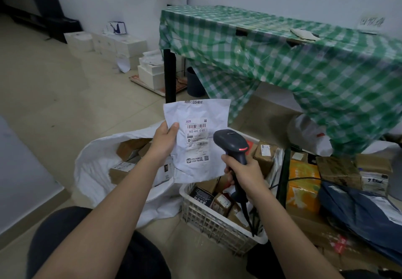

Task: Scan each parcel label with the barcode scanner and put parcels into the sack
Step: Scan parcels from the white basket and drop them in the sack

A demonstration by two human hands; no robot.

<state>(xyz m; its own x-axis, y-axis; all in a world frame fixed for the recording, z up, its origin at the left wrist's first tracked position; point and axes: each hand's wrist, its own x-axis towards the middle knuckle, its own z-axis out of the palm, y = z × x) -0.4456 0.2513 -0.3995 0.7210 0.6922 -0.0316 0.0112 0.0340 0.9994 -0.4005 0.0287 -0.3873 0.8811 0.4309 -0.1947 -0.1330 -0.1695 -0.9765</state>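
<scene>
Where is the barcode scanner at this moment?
In the head view, right of centre, the barcode scanner is gripped by the right hand, above the white basket, just right of the white parcel.

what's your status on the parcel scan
Left hand holds white parcel. Right hand grips scanner, aimed at label. Sack open below, nothing blocking.

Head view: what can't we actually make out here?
- Mailer label: small print under the barcode is too small and smudged.
- Sack: its inside is partly hidden by the left hand and the mailer.
- Crate: its middle is hidden by the right hand and scanner.
- Sign on the wall, upper right: motion-blurred, unreadable.
- Scanner cable: its end is lost among the boxes.
</scene>
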